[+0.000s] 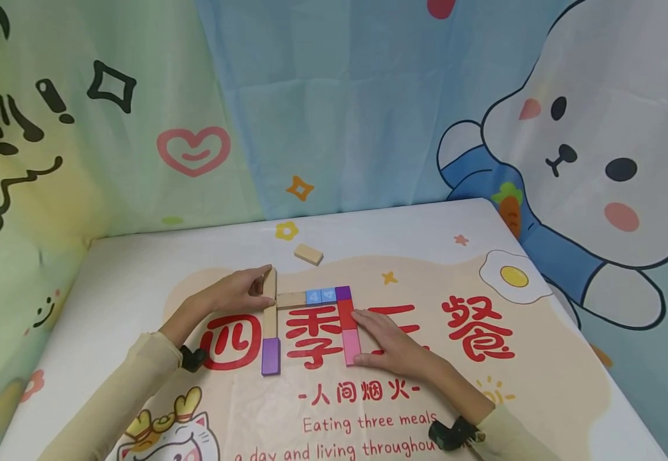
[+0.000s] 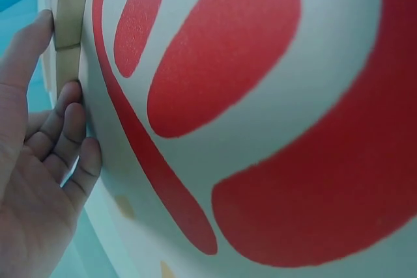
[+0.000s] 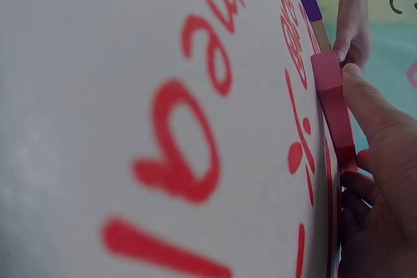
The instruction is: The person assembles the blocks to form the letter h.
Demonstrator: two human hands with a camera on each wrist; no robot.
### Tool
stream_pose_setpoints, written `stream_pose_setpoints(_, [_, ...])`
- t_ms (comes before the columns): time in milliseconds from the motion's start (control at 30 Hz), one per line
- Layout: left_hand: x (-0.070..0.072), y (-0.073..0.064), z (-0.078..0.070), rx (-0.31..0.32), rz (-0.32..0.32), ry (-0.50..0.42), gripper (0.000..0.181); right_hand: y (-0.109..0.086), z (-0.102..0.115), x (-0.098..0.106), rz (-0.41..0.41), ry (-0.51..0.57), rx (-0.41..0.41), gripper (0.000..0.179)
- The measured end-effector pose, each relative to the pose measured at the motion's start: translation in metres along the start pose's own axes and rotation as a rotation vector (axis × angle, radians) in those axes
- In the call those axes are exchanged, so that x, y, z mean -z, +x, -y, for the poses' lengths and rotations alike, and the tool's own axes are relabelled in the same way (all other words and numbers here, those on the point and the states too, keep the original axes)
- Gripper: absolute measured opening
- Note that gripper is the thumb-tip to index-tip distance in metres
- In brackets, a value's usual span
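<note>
My left hand [image 1: 237,291] holds the plain wooden block [image 1: 271,280] at the far end of the left column, index finger at its far tip, thumb near the joint. Below it lie another wooden block [image 1: 270,322] and a purple block [image 1: 271,356]. A crosspiece of a wooden block [image 1: 291,300] and two blue blocks [image 1: 321,296] marked 4 reaches a dark purple block [image 1: 342,293]. From there, a red block [image 1: 348,314] and a pink block [image 1: 351,347] run toward me. My right hand [image 1: 394,346] touches their right side with extended fingers, thumb against the pink block.
A loose wooden block [image 1: 309,254] lies beyond the crosspiece. The printed tablecloth [image 1: 426,256] covers the table, and a patterned curtain [image 1: 339,128] hangs behind its back edge. Each wrist wears a dark strap.
</note>
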State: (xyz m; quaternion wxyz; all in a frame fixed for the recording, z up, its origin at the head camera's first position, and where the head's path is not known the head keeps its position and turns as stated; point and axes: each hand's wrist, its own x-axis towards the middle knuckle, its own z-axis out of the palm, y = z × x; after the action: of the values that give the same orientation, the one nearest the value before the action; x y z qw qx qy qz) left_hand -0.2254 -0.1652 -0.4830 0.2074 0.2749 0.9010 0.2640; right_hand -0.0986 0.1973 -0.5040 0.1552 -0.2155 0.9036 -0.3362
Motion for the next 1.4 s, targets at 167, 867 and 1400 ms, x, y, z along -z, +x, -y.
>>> stream_pose_setpoints(167, [-0.001, -0.001, -0.001, 0.012, -0.002, -0.006, 0.076, 0.0, 0.0, 0.0, 0.0, 0.0, 0.0, 0.087])
stream_pose_setpoints(867, [0.01, -0.004, -0.002, 0.163, -0.126, -0.083, 0.072, 0.001, -0.002, -0.001, 0.0, -0.001, -0.007, 0.088])
stream_pose_setpoints(1400, [0.024, 0.032, -0.036, 0.225, -0.347, 0.116, 0.062, 0.001, 0.001, 0.0, 0.02, 0.023, -0.044, 0.088])
